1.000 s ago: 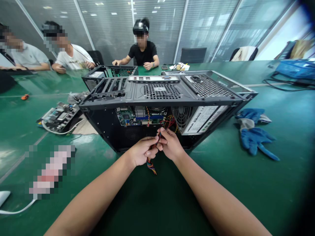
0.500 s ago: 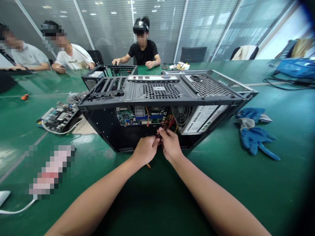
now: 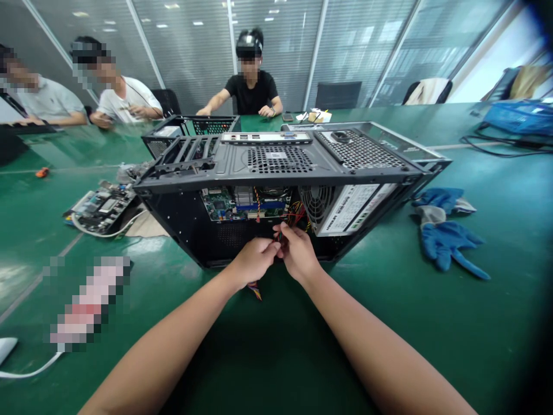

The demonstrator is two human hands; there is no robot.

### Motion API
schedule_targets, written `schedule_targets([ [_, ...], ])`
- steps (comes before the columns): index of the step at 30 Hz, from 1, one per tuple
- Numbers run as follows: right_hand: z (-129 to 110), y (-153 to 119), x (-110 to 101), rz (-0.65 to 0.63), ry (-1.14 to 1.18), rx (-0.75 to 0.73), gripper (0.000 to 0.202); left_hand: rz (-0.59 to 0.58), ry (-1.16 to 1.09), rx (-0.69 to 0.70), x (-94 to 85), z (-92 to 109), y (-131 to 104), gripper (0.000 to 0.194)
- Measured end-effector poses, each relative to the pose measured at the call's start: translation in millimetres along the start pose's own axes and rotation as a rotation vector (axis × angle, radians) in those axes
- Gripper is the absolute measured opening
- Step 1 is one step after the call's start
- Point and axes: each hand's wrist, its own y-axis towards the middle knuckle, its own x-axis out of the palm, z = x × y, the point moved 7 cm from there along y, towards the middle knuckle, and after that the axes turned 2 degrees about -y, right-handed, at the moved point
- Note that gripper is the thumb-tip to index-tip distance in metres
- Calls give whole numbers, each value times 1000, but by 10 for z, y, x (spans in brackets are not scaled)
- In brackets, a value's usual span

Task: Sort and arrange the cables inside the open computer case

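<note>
A black computer case (image 3: 224,164) lies before me with its open side facing me. Inside it are a green motherboard (image 3: 220,204) and a power supply (image 3: 352,213) with a fan grille. Red, yellow and black power cables (image 3: 297,213) run from beside the power supply to my fingers. My left hand (image 3: 254,259) and my right hand (image 3: 296,251) meet at the case's lower opening, both closed on these cables. A loose cable end (image 3: 254,290) hangs out below my left wrist. My fingers hide the part of the cables they pinch.
Blue work gloves (image 3: 449,236) lie to the right on the green table (image 3: 475,334). A circuit board assembly (image 3: 101,204) sits at the left, with a blurred power strip (image 3: 93,302) nearer me. Behind stands another case (image 3: 218,124); three people sit across the table.
My hands stay at the cables, with small shifts of the fingers. More of the loose cable end shows below my left wrist. The person opposite has shifted an arm slightly.
</note>
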Motion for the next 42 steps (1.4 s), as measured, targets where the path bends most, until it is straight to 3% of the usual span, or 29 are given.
schedule_targets([
  [4,-31,-6,26,-88,130,70,33,-254,-641,-275,130,-96,-30,27],
  [9,-17,25,39,-158,116,87,30,-369,-876,-370,202,-103,-55,26],
  [12,0,44,33,-136,84,61,31,-261,-741,-298,186,-134,-27,28],
  [16,24,43,8,-50,20,33,35,-15,-211,-102,62,-118,22,31],
  [19,41,33,-19,19,-9,19,38,97,172,63,2,-31,38,28],
  [21,43,30,-28,43,-19,-5,38,160,312,149,-20,16,29,25],
  [24,29,37,-43,73,-29,-60,37,227,449,175,-29,30,-10,22],
  [30,31,58,-56,101,-34,-74,38,239,679,53,-7,13,-75,32],
  [42,19,47,-39,75,-27,-59,37,289,712,168,-15,39,-71,28],
])
